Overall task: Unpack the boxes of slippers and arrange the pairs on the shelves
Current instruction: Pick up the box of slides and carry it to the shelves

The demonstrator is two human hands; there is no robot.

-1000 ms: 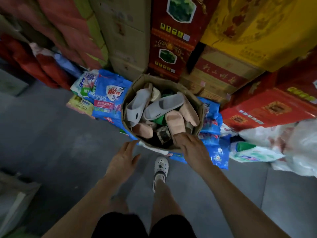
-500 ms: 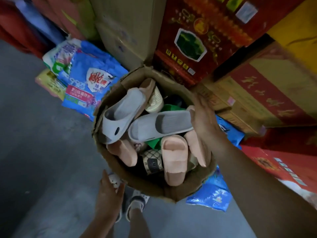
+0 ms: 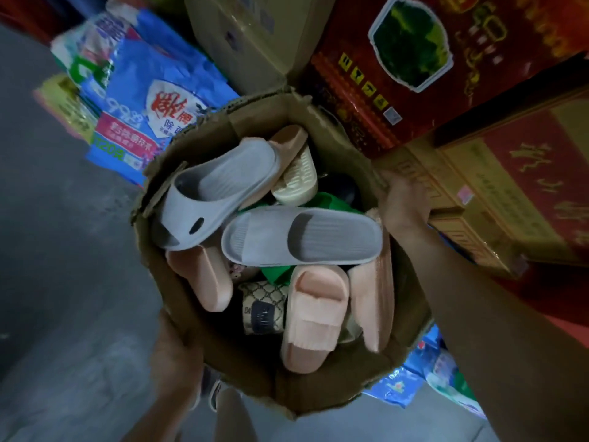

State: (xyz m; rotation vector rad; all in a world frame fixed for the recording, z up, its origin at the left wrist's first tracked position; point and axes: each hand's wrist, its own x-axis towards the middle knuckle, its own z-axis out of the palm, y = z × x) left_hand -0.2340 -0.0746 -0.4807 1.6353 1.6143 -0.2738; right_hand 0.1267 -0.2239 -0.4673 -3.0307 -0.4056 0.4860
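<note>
An open cardboard box (image 3: 248, 381) fills the middle of the view, packed with loose slippers. Two grey slippers (image 3: 302, 237) lie on top, pink slippers (image 3: 312, 314) sit below them, a cream one (image 3: 298, 180) is at the back, and a patterned one (image 3: 263, 307) shows lower down. My left hand (image 3: 175, 352) grips the box's near left wall from outside. My right hand (image 3: 403, 202) holds the far right rim, fingers curled over the edge.
Stacked red and gold cartons (image 3: 478, 90) and a plain brown carton (image 3: 242, 36) stand behind and to the right. Blue detergent bags (image 3: 153, 100) lie at the left and under the box's right side (image 3: 414, 378). Grey floor (image 3: 63, 266) spreads to the left.
My hands moved from in front of the box onto its sides: the right went to the far right rim first, then the left took the near left wall. The box now looks closer.
</note>
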